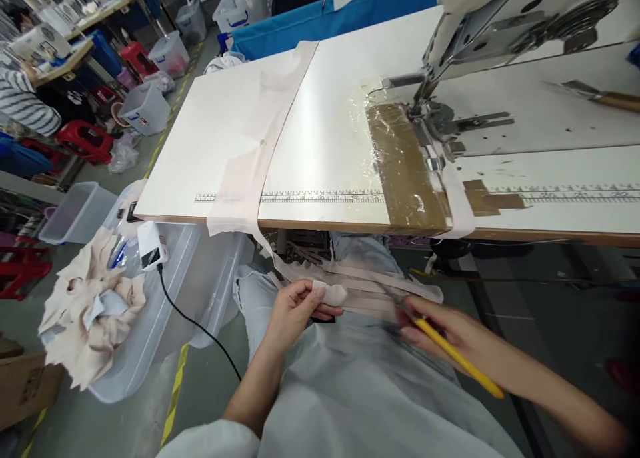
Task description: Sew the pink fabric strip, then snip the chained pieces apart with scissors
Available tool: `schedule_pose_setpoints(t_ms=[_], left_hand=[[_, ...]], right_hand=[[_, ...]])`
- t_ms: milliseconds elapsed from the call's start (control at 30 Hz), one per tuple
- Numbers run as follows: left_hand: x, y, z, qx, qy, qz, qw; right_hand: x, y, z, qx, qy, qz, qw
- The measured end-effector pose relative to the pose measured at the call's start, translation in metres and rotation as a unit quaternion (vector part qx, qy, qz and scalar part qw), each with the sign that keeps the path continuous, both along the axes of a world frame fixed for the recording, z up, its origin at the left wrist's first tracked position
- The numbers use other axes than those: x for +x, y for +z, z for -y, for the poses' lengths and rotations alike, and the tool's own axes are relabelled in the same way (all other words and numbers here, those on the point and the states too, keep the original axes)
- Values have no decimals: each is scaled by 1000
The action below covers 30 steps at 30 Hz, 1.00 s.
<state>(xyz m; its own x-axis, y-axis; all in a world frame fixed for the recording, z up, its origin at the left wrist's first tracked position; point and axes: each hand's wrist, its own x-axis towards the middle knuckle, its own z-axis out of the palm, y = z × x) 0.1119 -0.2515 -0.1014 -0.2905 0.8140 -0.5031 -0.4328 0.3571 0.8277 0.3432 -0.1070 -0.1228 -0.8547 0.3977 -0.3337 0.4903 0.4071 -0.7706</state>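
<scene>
My left hand [299, 309] is closed on the end of a pale pink fabric strip [330, 294], pinched between thumb and fingers above my lap. My right hand [440, 328], a little blurred, is wrapped round a yellow-handled tool [457, 358] with a thin dark metal tip; its exact kind is unclear. The tip lies over more pale fabric strips [373, 283] bunched across my knees. From them a long pale pink band [250, 171] runs up over the table's left part. Another pale strip [457, 201] hangs over the front edge below the sewing machine's presser foot [420, 108].
The sewing machine [465, 18] stands on a white table [325, 138] with a printed ruler and brown tape. A wooden-handled pointed tool [600, 97] lies at right. On the left, a clear plastic bin [165, 338] has pale fabric [95, 305] and a cabled white device [151, 246] on it.
</scene>
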Motion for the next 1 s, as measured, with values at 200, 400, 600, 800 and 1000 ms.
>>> schedule_pose_setpoints(t_ms=[200,400,600,800,1000], left_hand=[[-7,-1,11,-9,4,21,1000],[-14,-5,18,-14,13,46,999],[-17,-7,19,-13,8,24,1000],[-19,-7,19,-11,13,8,1000],[-17,-11,21,-9,26,14,1000]], right_hand=[[-70,27,-17,-79,170,50,981],[-86,22,-27,-99,226,63,967],[-85,21,-18,51,201,63,976],[-86,19,-10,124,173,43,976],[-81,11,-10,118,166,13,979]])
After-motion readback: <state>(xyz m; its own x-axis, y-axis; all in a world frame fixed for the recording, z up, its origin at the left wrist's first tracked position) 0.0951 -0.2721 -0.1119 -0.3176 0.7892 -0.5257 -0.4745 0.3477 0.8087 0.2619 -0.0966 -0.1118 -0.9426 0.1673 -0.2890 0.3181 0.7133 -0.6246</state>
